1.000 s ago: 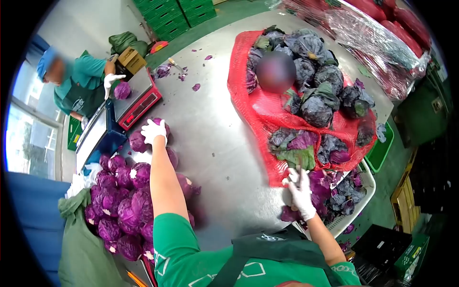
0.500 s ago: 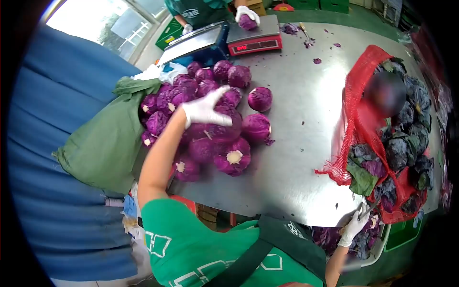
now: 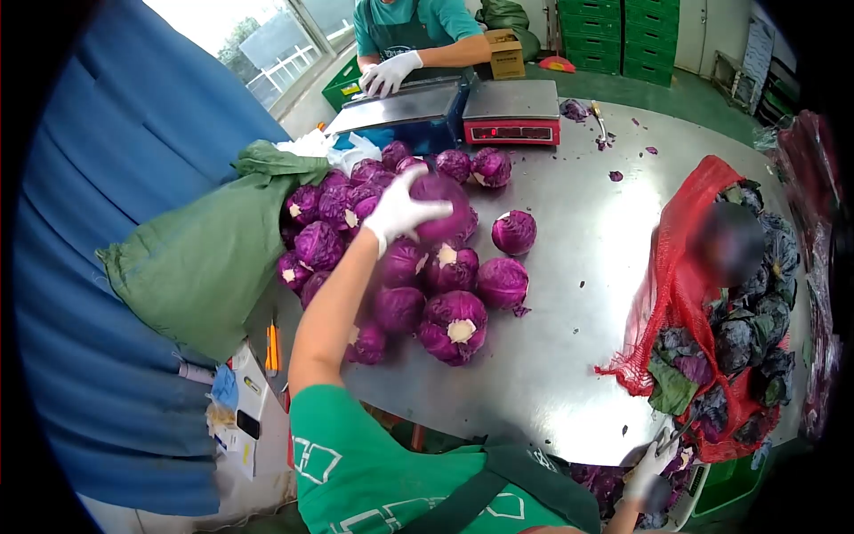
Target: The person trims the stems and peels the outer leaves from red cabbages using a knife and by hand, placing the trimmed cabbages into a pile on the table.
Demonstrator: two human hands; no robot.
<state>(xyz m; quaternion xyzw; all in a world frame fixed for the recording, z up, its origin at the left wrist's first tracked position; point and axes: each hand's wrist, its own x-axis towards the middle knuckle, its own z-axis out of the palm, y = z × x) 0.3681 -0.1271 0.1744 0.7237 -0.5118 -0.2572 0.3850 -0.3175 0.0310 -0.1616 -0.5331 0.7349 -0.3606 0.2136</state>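
Note:
My left hand (image 3: 402, 214), in a white glove, grips a purple cabbage (image 3: 441, 206) from its left side, above the pile. Around and below it lie more trimmed purple cabbages (image 3: 454, 327), some with pale cut stems showing. At the table's lower right edge, my right hand (image 3: 651, 470), also gloved and slightly blurred, is closed around a knife (image 3: 683, 429) whose thin dark blade points up and right. Beneath that hand are purple leaves and cabbage pieces (image 3: 605, 485) in a pale-rimmed container.
A green sack (image 3: 200, 258) lies left of the pile. A red net bag (image 3: 658, 303) with dark leafy cabbages is at the right. Across the metal table (image 3: 569, 267), a co-worker's gloved hands (image 3: 390, 75) are over a blue scale (image 3: 400, 111), beside a red scale (image 3: 511, 111).
The view has shifted, showing more of the far side. My left hand now has a cabbage raised above the pile. The co-worker's hand and the cabbage have left the red scale.

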